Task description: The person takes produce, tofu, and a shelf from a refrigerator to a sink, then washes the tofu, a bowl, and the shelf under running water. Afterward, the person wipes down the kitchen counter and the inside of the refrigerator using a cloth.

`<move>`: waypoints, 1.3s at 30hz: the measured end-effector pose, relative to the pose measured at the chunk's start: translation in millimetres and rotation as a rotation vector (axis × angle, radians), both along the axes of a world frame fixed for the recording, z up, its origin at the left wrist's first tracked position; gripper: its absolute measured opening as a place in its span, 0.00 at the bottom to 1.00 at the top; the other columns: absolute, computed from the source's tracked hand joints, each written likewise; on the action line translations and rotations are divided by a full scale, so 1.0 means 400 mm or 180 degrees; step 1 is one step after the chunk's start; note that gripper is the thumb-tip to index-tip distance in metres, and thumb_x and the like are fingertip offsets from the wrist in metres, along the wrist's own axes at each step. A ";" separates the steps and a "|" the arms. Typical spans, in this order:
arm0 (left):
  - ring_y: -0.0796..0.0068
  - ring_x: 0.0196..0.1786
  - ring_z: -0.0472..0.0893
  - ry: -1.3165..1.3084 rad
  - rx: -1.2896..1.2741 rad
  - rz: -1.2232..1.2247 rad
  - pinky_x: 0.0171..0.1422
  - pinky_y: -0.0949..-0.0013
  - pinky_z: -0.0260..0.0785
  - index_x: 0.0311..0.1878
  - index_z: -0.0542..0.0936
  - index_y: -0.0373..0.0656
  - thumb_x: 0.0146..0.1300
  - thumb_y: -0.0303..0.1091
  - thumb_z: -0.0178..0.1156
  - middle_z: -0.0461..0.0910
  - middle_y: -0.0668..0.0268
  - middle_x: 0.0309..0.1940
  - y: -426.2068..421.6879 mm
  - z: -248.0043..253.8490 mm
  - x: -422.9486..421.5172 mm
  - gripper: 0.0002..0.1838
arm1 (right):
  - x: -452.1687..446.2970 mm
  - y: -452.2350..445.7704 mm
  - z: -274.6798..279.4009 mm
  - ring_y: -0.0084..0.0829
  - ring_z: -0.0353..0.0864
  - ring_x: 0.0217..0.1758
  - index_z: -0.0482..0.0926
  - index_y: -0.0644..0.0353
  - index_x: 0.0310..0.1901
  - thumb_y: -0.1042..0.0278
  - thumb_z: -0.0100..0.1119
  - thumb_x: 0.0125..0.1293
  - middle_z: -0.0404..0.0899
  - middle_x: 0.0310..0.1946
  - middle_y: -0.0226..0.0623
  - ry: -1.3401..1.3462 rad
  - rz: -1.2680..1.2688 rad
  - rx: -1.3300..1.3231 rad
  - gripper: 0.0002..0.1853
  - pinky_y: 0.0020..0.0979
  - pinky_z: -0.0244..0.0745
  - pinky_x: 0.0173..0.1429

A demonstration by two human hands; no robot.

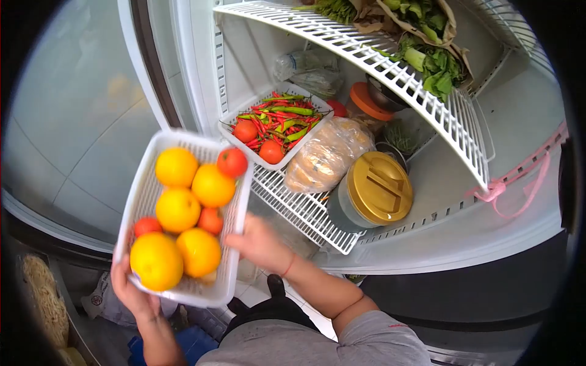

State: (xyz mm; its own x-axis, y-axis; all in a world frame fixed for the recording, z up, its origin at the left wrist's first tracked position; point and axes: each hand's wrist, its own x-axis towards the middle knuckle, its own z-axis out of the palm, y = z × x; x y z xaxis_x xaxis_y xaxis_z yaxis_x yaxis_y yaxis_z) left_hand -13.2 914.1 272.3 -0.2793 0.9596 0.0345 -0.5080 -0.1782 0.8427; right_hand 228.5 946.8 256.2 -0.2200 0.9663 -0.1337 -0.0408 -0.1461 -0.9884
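Observation:
A white plastic basket is held up in front of the open fridge, tilted toward me. Inside it lie several oranges and a few tomatoes. My left hand grips the basket's lower left corner, its fingers partly hidden underneath. On the right side, my right hand is closed on the rim, thumb over the edge and the other fingers hidden or blurred. Beyond the basket, on the fridge's lower shelf, a second white basket holds red and green chillies with tomatoes.
Beside the chillies are a plastic bag of pale brownish food and a gold-lidded container. A white wire shelf overhead bears leafy greens. The glass door stands at left; a pink ribbon hangs at right.

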 end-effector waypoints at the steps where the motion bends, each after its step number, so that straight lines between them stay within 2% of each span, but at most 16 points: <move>1: 0.60 0.56 0.75 -0.0053 0.0149 -0.0139 0.62 0.60 0.67 0.60 0.68 0.30 0.64 0.34 0.42 0.74 0.53 0.55 0.032 0.042 0.041 0.23 | 0.021 0.021 -0.003 0.19 0.76 0.25 0.74 0.62 0.49 0.70 0.56 0.57 0.78 0.29 0.29 0.0155 -0.0231 0.0277 0.16 0.22 0.72 0.26; 4: 0.62 0.56 0.75 -0.0266 0.0416 -0.0747 0.62 0.60 0.67 0.58 0.69 0.31 0.68 0.35 0.42 0.74 0.53 0.54 0.169 0.110 0.139 0.21 | 0.113 0.054 0.109 0.19 0.77 0.25 0.73 0.62 0.50 0.72 0.54 0.59 0.78 0.32 0.30 -0.0135 -0.0842 0.0782 0.16 0.22 0.73 0.27; 8: 0.66 0.59 0.71 -0.0189 0.0371 -0.1091 0.68 0.60 0.58 0.56 0.70 0.32 0.69 0.44 0.48 0.75 0.56 0.51 0.422 0.077 0.286 0.23 | 0.218 0.160 0.169 0.21 0.78 0.24 0.73 0.68 0.46 0.71 0.55 0.58 0.79 0.31 0.33 0.0333 -0.1740 0.0708 0.14 0.21 0.73 0.25; 11: 0.63 0.69 0.57 -0.0337 0.0245 -0.1031 0.73 0.60 0.48 0.67 0.53 0.31 0.69 0.50 0.48 0.58 0.51 0.66 0.435 0.058 0.369 0.35 | 0.281 0.263 0.117 0.22 0.78 0.27 0.71 0.69 0.50 0.70 0.56 0.60 0.78 0.34 0.35 -0.0640 -0.2088 0.0372 0.17 0.21 0.75 0.27; 13: 0.58 0.73 0.49 -0.0294 0.0432 -0.0889 0.74 0.57 0.45 0.72 0.41 0.37 0.70 0.50 0.46 0.42 0.49 0.72 0.362 0.031 0.384 0.40 | 0.272 0.283 0.084 0.23 0.78 0.30 0.69 0.69 0.53 0.70 0.57 0.61 0.78 0.37 0.37 -0.0044 -0.2153 0.0531 0.20 0.22 0.75 0.29; 15: 0.60 0.72 0.52 -0.0014 0.0448 -0.0976 0.73 0.58 0.47 0.72 0.46 0.39 0.71 0.47 0.46 0.49 0.51 0.70 0.303 -0.063 0.349 0.35 | 0.239 0.261 0.040 0.25 0.77 0.40 0.61 0.68 0.62 0.69 0.57 0.64 0.74 0.48 0.41 0.0745 -0.2196 0.0970 0.27 0.25 0.76 0.39; 17: 0.61 0.71 0.55 0.0192 0.0316 -0.0993 0.72 0.58 0.49 0.71 0.48 0.39 0.71 0.47 0.46 0.52 0.52 0.70 0.244 -0.177 0.288 0.34 | 0.184 0.190 -0.005 0.30 0.74 0.51 0.58 0.66 0.65 0.73 0.56 0.64 0.67 0.57 0.43 -0.0532 -0.2850 0.1966 0.29 0.27 0.70 0.56; 19: 0.62 0.68 0.61 0.0369 -0.0638 -0.1113 0.69 0.59 0.54 0.70 0.54 0.39 0.70 0.46 0.47 0.59 0.55 0.67 0.196 -0.340 0.209 0.31 | 0.108 0.106 -0.090 0.33 0.68 0.58 0.59 0.65 0.64 0.79 0.53 0.61 0.63 0.61 0.44 -0.0646 -0.2846 0.2442 0.29 0.33 0.65 0.62; 23: 0.68 0.61 0.68 0.0280 -0.1993 -0.0863 0.63 0.64 0.60 0.66 0.62 0.41 0.67 0.43 0.51 0.68 0.59 0.61 0.083 -0.687 0.064 0.27 | 0.025 -0.041 -0.369 0.39 0.67 0.63 0.68 0.66 0.58 0.82 0.55 0.54 0.66 0.59 0.49 -0.2609 -0.0903 0.2379 0.26 0.37 0.63 0.63; 26: 0.72 0.56 0.71 0.0194 -0.2724 -0.0799 0.58 0.68 0.62 0.63 0.66 0.42 0.64 0.39 0.53 0.72 0.62 0.56 -0.008 -0.913 0.024 0.25 | -0.020 -0.073 -0.618 0.45 0.72 0.56 0.69 0.65 0.56 0.80 0.57 0.53 0.71 0.56 0.49 -0.2849 0.0152 0.1304 0.26 0.36 0.63 0.63; 28: 0.74 0.53 0.72 0.0188 -0.2969 -0.0809 0.56 0.69 0.63 0.62 0.68 0.42 0.63 0.38 0.53 0.73 0.64 0.53 -0.050 -1.020 0.019 0.24 | 0.025 -0.098 -0.816 0.39 0.73 0.56 0.69 0.63 0.57 0.80 0.57 0.53 0.72 0.55 0.44 -0.2188 -0.0214 -0.0403 0.26 0.33 0.66 0.60; 30: 0.76 0.50 0.73 0.0212 -0.3041 -0.1213 0.53 0.70 0.63 0.60 0.70 0.43 0.62 0.37 0.53 0.75 0.67 0.49 -0.077 -1.099 0.037 0.22 | 0.121 -0.079 -0.983 0.34 0.73 0.54 0.68 0.61 0.59 0.81 0.59 0.52 0.73 0.53 0.40 -0.2074 -0.0767 -0.0763 0.29 0.31 0.69 0.56; 32: 0.73 0.51 0.74 0.0255 -0.3049 -0.1413 0.56 0.68 0.63 0.59 0.71 0.43 0.63 0.39 0.53 0.76 0.66 0.50 -0.089 -1.168 0.044 0.21 | 0.190 0.018 -1.028 0.30 0.71 0.54 0.67 0.62 0.60 0.83 0.57 0.53 0.71 0.54 0.38 -0.2328 -0.1249 -0.0723 0.29 0.30 0.70 0.55; 33: 0.74 0.50 0.75 0.0294 -0.3036 -0.1539 0.56 0.68 0.63 0.59 0.71 0.43 0.63 0.39 0.52 0.76 0.66 0.50 -0.090 -1.199 0.046 0.21 | 0.209 0.070 -1.022 0.31 0.70 0.56 0.66 0.66 0.60 0.82 0.58 0.53 0.68 0.57 0.40 -0.1751 -0.1838 -0.0959 0.30 0.30 0.66 0.59; 35: 0.74 0.50 0.75 0.0260 -0.2917 -0.1613 0.56 0.69 0.63 0.58 0.72 0.43 0.64 0.36 0.51 0.77 0.66 0.49 -0.096 -1.249 0.041 0.20 | 0.317 0.168 -1.096 0.32 0.68 0.58 0.61 0.66 0.63 0.82 0.49 0.59 0.65 0.59 0.41 -0.2569 -0.2054 0.0020 0.28 0.30 0.68 0.59; 39: 0.76 0.47 0.75 0.0393 -0.2998 -0.1214 0.52 0.72 0.64 0.57 0.74 0.44 0.64 0.34 0.53 0.78 0.66 0.46 -0.135 -1.398 -0.014 0.18 | 0.364 0.369 -1.095 0.40 0.55 0.70 0.57 0.65 0.66 0.70 0.68 0.51 0.54 0.68 0.44 -0.3264 -0.2708 0.0772 0.41 0.36 0.56 0.70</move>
State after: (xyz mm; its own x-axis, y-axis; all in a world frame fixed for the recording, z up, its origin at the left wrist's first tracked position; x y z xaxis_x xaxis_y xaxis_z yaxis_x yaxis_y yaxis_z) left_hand -18.7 860.1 -286.8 0.0048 0.6361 -0.7716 -0.2924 0.7387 0.6072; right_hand 374.3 1094.4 -181.6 0.5479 0.7744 0.3165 0.7344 -0.2642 -0.6252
